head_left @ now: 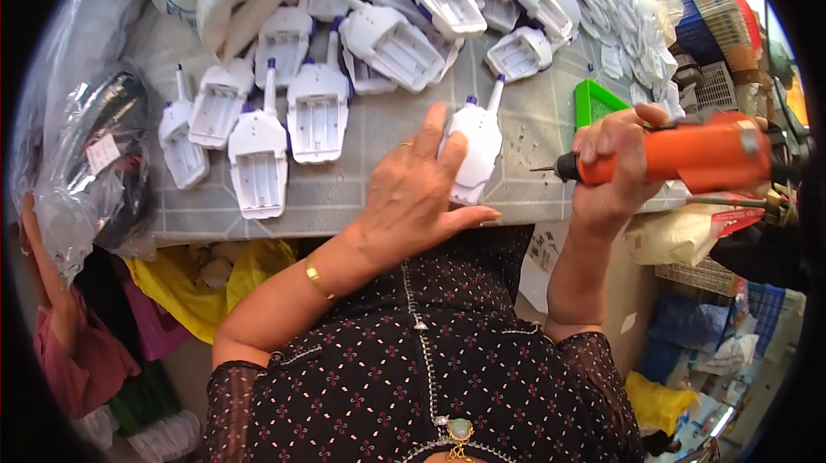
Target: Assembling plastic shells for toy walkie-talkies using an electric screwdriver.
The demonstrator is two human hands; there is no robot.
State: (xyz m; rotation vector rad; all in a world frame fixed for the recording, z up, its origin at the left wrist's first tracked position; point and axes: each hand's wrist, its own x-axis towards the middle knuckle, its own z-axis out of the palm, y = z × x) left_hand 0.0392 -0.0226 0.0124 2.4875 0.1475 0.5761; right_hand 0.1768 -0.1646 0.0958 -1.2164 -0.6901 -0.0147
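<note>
A white plastic handheld device [478,146] with a narrow neck and purple tips lies on the table near its front edge. My left hand [409,183] is at its left side, fingers stretched and thumb apart, with fingertips over or against its edge; exact contact is hard to tell. In my right hand [611,153] is an orange electric screwdriver [688,155], gripped around its front end. Its thin bit points left, a short way to the right of the device.
Several similar devices [258,162] with bare battery bays lie left and behind. White flat pieces [607,11] are heaped at the back right, near a green tray [595,103]. Plastic-wrapped goods [120,153] sit left. Another person's arm [47,265] shows at far left.
</note>
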